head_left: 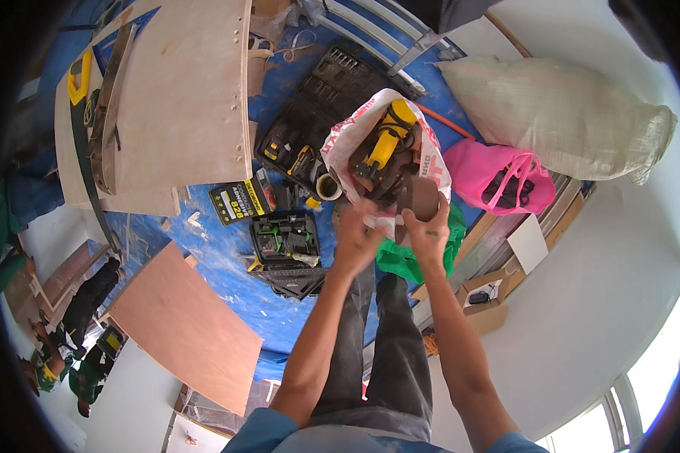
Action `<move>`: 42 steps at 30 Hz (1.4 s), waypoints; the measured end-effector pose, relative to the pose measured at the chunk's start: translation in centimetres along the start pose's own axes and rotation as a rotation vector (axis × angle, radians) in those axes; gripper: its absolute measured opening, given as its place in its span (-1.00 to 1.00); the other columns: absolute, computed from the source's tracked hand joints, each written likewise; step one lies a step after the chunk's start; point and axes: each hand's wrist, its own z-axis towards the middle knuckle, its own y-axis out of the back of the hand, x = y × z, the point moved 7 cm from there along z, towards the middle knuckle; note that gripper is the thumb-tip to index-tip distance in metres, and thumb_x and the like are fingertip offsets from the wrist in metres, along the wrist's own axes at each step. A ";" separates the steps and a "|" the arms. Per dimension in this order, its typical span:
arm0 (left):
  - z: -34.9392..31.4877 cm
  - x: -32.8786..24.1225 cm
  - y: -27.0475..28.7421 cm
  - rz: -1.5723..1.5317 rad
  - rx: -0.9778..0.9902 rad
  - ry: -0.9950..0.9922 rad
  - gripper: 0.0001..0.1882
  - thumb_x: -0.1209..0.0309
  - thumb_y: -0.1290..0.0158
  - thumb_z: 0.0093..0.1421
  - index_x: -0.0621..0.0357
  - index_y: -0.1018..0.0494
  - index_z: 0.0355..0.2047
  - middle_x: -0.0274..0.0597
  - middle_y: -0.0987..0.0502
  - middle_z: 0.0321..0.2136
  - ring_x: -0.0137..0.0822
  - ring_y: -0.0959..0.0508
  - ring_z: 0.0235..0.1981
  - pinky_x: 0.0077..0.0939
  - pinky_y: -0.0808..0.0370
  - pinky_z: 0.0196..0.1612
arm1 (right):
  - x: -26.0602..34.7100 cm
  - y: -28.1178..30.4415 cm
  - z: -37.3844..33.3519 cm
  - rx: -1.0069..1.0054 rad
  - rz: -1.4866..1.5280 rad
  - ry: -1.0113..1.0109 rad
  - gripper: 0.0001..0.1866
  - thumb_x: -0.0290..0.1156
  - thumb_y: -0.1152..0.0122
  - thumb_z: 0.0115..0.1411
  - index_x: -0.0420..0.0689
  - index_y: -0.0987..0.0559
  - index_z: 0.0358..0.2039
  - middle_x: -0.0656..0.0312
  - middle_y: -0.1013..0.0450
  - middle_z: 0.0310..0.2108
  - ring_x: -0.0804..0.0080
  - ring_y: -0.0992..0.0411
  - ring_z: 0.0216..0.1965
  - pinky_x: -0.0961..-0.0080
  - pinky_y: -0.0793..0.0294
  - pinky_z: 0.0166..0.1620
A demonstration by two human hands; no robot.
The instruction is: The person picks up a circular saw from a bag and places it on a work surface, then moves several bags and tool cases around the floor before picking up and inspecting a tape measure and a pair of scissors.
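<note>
My right hand (431, 235) grips a curved brown strip (421, 196) that looks like a sanding belt, thumb on its near face. It is held over the near edge of an open white sack (435, 157) with red print. My left hand (355, 235) is at the sack's near left edge, its fingers smeared by motion, so I cannot tell whether it holds anything. Inside the sack lie a yellow power tool (390, 143) with a black cord and more dark brown pieces. A green bag (400, 260) sits partly under my right hand.
Left of the sack are an open black tool case (283, 143), a tape roll (327, 186) and a smaller case (285, 238) of tools. A pink bag (499, 177) and bulky woven sack (559, 113) stand right. Plywood (181, 98) with a handsaw (79, 83) lies far left.
</note>
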 end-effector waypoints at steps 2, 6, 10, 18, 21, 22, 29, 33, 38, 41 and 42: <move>1.8 3.1 4.1 0.418 -0.372 0.131 -0.29 0.15 -0.25 0.05 0.25 -0.27 0.12 0.24 -0.20 0.17 0.16 -0.21 0.20 -0.09 -0.18 0.22 | 0.8 -1.4 0.2 -0.121 -0.177 0.053 -0.17 -0.26 -0.38 -0.06 -0.32 -0.23 0.18 -0.06 -0.39 -0.02 0.14 -0.42 -0.01 0.37 -0.40 0.03; 8.7 1.6 6.6 0.343 -0.616 -0.163 -0.34 0.17 -0.24 0.06 0.23 -0.30 0.08 0.25 -0.23 0.10 0.20 -0.26 0.08 -0.03 -0.22 0.13 | -2.9 -3.8 3.5 -0.150 0.029 -0.175 -0.17 -0.22 -0.39 -0.09 -0.29 -0.27 0.16 -0.04 -0.39 -0.02 0.15 -0.41 -0.03 0.33 -0.40 0.02; 12.4 4.4 8.3 0.235 -0.562 -0.189 -0.57 0.19 -0.23 0.07 0.24 -0.43 -0.19 0.07 -0.45 -0.18 0.11 -0.40 -0.14 -0.05 -0.31 -0.04 | -4.9 -6.9 4.2 -0.006 0.352 -0.318 -0.13 -0.30 -0.41 -0.15 -0.32 -0.25 0.17 0.01 -0.42 -0.05 0.15 -0.38 -0.01 0.34 -0.34 0.08; 9.7 2.2 3.6 0.306 -0.445 -0.206 -0.76 0.38 -0.17 -0.01 0.26 -0.46 -0.36 -0.01 -0.50 -0.27 0.03 -0.49 -0.20 -0.08 -0.39 -0.18 | -5.8 -10.2 4.1 0.342 1.160 -0.356 -0.30 -0.58 -0.10 -0.06 -0.16 -0.27 0.19 0.12 -0.37 0.07 0.18 -0.37 0.08 0.20 -0.35 0.17; 11.8 2.3 4.3 0.284 -0.466 -0.272 -0.71 0.37 -0.17 0.00 0.20 -0.50 -0.25 0.05 -0.45 -0.08 0.02 -0.50 -0.12 -0.12 -0.43 -0.08 | -11.4 -11.0 7.3 0.281 1.007 -0.354 -0.33 -0.54 -0.20 -0.03 -0.15 -0.29 0.16 0.14 -0.39 0.00 0.20 -0.39 0.02 0.16 -0.38 0.09; 12.3 1.8 4.4 0.318 -0.475 -0.289 -0.69 0.34 -0.16 0.02 0.17 -0.50 -0.21 0.06 -0.44 -0.05 0.03 -0.50 -0.11 -0.11 -0.43 -0.06 | -13.5 -10.5 8.4 0.137 0.714 -0.389 -0.30 -0.51 -0.21 0.01 -0.09 -0.26 0.21 0.14 -0.37 0.05 0.17 -0.37 0.06 0.19 -0.34 0.12; 8.6 -0.9 -6.2 -0.075 0.098 0.068 -0.75 0.28 -0.02 0.12 0.23 -0.54 -0.48 0.26 -0.32 0.11 0.15 -0.54 -0.18 -0.10 -0.50 -0.13 | -19.1 -5.4 9.1 0.026 -0.657 0.191 -0.41 -0.14 -0.05 0.23 -0.11 -0.26 0.22 -0.03 -0.29 0.16 0.10 -0.28 0.15 0.29 -0.21 0.23; 5.7 -3.8 -10.1 0.064 0.107 -0.237 -0.60 0.37 -0.02 0.12 0.50 -0.38 -0.13 0.44 -0.15 0.17 0.20 -0.45 -0.01 -0.13 -0.43 0.03 | -20.5 -0.7 7.9 0.087 -0.895 0.514 -0.47 -0.21 -0.16 0.14 -0.14 -0.39 0.10 -0.03 -0.37 0.03 0.02 -0.31 0.11 0.18 -0.27 0.16; 4.3 -0.9 -5.0 -0.008 -0.037 -0.068 -0.38 0.41 -0.14 0.04 0.49 -0.22 0.06 0.22 -0.25 0.06 0.13 -0.33 0.11 -0.14 -0.38 0.08 | -13.0 -6.3 2.2 0.755 -0.886 0.282 -0.47 -0.21 -0.12 0.14 -0.09 -0.38 0.13 -0.02 -0.32 0.11 0.01 -0.24 0.18 0.17 -0.24 0.18; 7.2 -0.9 -5.3 0.113 0.145 -0.020 -0.34 0.37 -0.17 0.02 0.47 -0.21 0.07 0.12 -0.29 -0.01 0.08 -0.35 0.05 -0.11 -0.39 0.05 | -13.5 -7.7 2.3 0.766 -0.760 0.475 -0.38 -0.15 -0.14 0.15 -0.01 -0.32 0.22 0.02 -0.25 0.21 0.03 -0.17 0.25 0.16 -0.20 0.22; 8.3 -1.7 -5.7 0.153 0.178 -0.057 -0.35 0.36 -0.16 0.02 0.47 -0.22 0.06 0.12 -0.29 -0.02 0.06 -0.34 0.06 -0.12 -0.40 0.03 | -14.6 -7.4 2.9 0.746 -0.702 0.492 -0.38 -0.16 -0.17 0.13 -0.04 -0.33 0.21 -0.01 -0.24 0.22 -0.02 -0.20 0.23 0.13 -0.22 0.19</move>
